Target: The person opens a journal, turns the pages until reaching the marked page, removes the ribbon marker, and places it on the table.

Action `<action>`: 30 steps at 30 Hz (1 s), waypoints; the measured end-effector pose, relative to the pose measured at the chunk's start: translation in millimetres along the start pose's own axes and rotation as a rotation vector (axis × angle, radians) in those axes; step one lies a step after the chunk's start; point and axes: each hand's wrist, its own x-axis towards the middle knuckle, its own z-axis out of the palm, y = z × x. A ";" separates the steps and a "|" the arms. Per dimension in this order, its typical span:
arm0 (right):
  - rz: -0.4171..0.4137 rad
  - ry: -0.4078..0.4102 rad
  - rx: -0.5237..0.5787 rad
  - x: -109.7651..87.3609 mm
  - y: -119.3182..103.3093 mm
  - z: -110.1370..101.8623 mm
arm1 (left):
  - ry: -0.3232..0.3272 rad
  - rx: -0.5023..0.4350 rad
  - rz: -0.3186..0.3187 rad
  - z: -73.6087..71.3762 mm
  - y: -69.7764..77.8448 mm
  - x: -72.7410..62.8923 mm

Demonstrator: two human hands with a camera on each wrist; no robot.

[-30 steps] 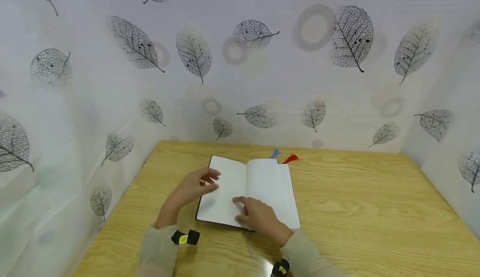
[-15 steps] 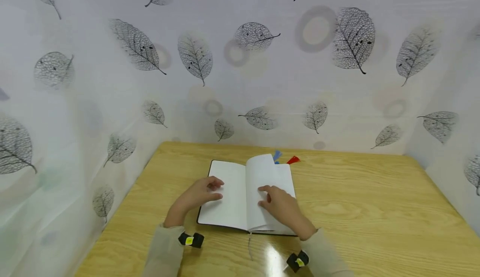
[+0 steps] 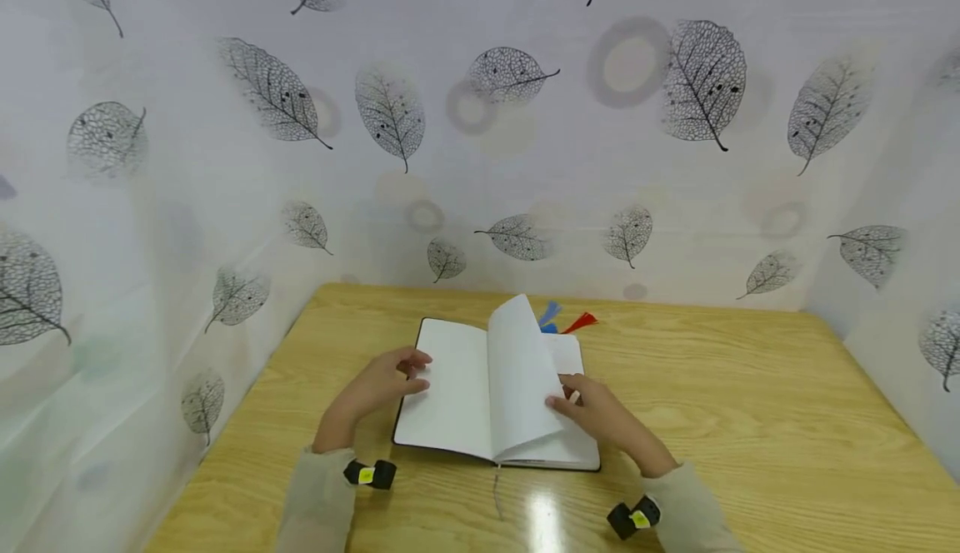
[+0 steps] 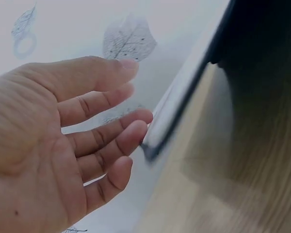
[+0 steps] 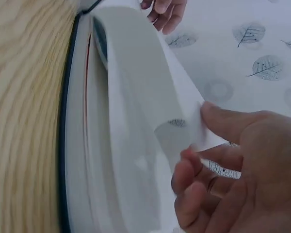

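Observation:
A notebook [image 3: 450,395] with blank white pages and a dark cover lies open on the table. My right hand [image 3: 603,411] pinches the outer edge of a lifted page [image 3: 521,382] on its right half, and that page curves upward toward the middle. In the right wrist view the thumb [image 5: 228,121] lies on one side of the page, the fingers on the other. My left hand [image 3: 375,386] is at the notebook's left edge with loosely bent fingers. In the left wrist view its fingertips [image 4: 140,128] are right at the corner of the cover.
A blue tassel [image 3: 550,313] and a red tassel [image 3: 581,321] stick out past the notebook's top edge. A thin grey ribbon [image 3: 497,495] hangs from the spine onto the wooden table [image 3: 735,403]. Leaf-patterned sheeting [image 3: 517,161] surrounds the table's back and sides.
My right hand has moved from the left page across to the right edge and now holds a page there. That page has risen and bent leftward. My left hand stays near the left edge.

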 end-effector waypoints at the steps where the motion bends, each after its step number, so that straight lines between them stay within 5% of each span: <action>1: -0.031 -0.018 0.055 -0.7 -0.5 0.4 | 0.003 -0.003 0.010 -1.7 -1.2 -0.6; 6: -0.072 -0.084 0.260 -1.9 -12.9 2.4 | 0.008 -0.010 0.078 -6.8 -5.1 -3.5; 15: -0.183 -0.176 0.427 6.9 -45.4 9.8 | 0.019 -0.032 0.130 -12.0 -5.7 -3.7; 25: -0.109 -0.264 0.381 12.2 -53.6 36.7 | 0.023 -0.091 0.181 -24.1 -1.4 -10.7; 30: -0.174 -0.288 0.294 16.8 -51.2 55.9 | 0.045 -0.107 0.204 -26.8 4.4 -14.0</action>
